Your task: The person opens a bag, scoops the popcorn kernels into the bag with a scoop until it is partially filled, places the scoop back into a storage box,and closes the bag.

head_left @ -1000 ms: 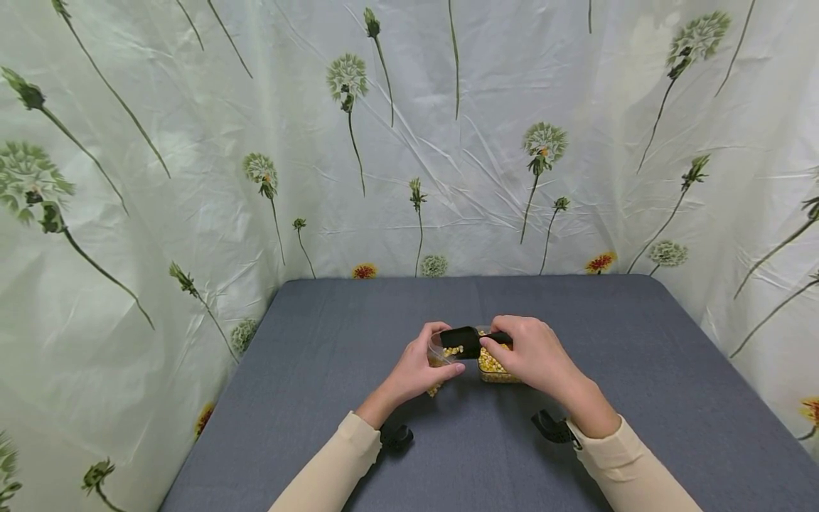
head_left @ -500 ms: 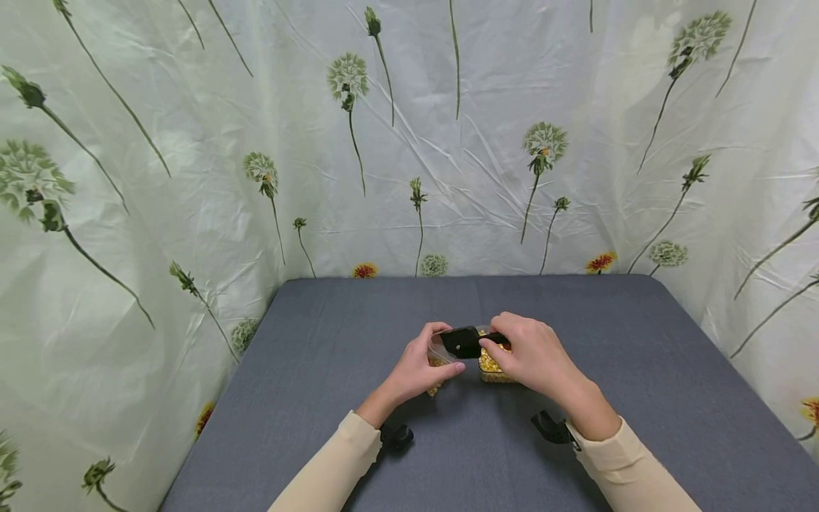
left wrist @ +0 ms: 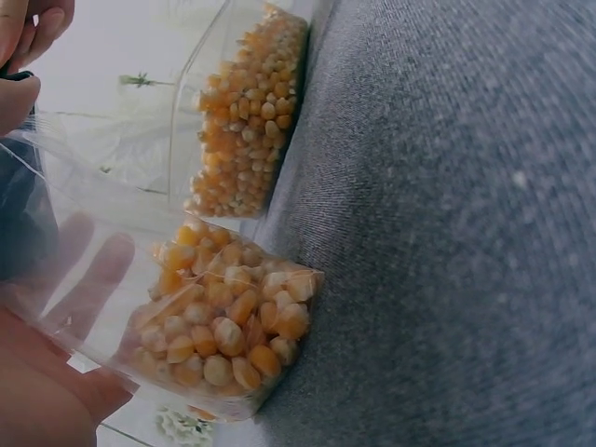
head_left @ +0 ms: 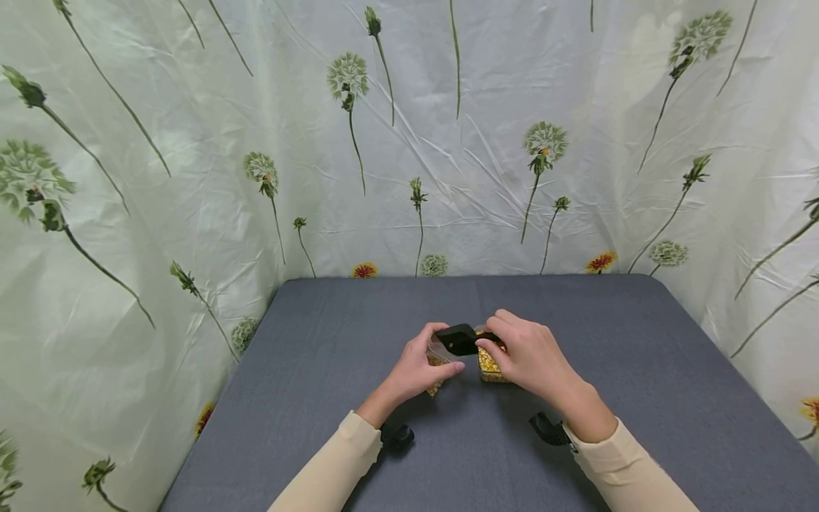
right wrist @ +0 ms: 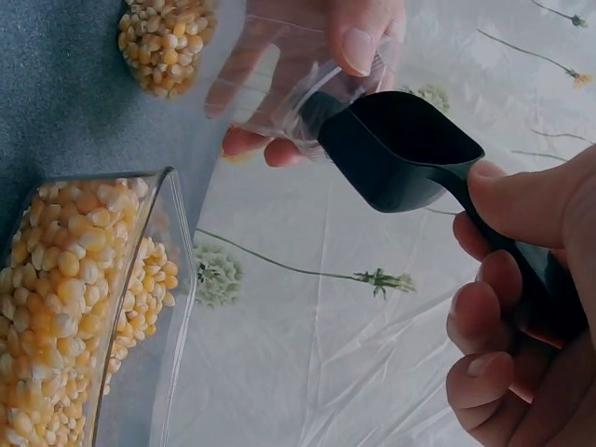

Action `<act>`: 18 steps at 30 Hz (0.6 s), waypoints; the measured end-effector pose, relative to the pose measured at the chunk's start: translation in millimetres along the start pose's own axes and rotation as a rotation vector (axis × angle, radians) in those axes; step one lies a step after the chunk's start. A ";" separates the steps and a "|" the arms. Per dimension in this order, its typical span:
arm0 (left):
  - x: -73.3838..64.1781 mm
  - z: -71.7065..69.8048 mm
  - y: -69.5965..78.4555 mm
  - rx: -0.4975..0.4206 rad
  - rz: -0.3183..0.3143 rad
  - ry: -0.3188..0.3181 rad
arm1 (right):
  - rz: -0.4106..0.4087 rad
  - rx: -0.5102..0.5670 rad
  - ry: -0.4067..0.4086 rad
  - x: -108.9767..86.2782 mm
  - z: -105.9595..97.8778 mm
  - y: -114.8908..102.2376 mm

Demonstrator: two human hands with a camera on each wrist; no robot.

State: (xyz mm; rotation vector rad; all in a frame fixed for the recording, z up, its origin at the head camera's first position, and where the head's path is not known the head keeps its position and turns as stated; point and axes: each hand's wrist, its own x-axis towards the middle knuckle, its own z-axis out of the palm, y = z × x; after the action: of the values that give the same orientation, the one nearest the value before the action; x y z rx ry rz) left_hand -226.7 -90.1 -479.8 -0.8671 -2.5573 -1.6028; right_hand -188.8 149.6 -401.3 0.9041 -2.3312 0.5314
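Fingers and thumb of my left hand point(head_left: 416, 366) hold a clear plastic bag point(left wrist: 102, 182) round its open mouth. Corn kernels point(left wrist: 223, 326) fill the bag's lower part, which sits on the table. My right hand point(head_left: 532, 352) grips the handle of a black scoop point(right wrist: 358, 154). The scoop is tilted, its front edge inside the bag's mouth. No kernels show on the part of its bowl seen in the right wrist view. Just right of the bag stands a clear rectangular container point(right wrist: 183, 251) of corn kernels, partly behind my right hand in the head view.
Grey cloth covers the table point(head_left: 345, 334). A white curtain point(head_left: 473, 156) printed with dandelions hangs behind it and along both sides. Black wrist mounts point(head_left: 398, 439) stick out from under both cream sleeves point(head_left: 345, 455).
Kernels lay in the scoop a second ago; they have slid out of it toward the bag. My right hand has tipped the scoop further and moved slightly up and left. The left hand stays still.
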 end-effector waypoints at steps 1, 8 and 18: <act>0.2 -0.3 0.4 -0.004 0.004 0.000 | -0.006 -0.003 0.007 0.1 0.7 0.2; 1.9 -1.5 3.0 -0.020 0.037 0.014 | -0.010 0.006 0.029 0.4 3.4 0.1; 2.1 0.5 -0.2 -0.012 0.011 0.035 | 0.013 0.027 0.013 -0.5 7.6 0.2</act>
State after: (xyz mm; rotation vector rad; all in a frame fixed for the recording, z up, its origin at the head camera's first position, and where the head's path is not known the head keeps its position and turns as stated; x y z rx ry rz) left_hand -228.4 -88.8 -479.6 -0.8444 -2.5183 -1.6167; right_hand -191.5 145.8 -407.4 0.8958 -2.3247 0.5736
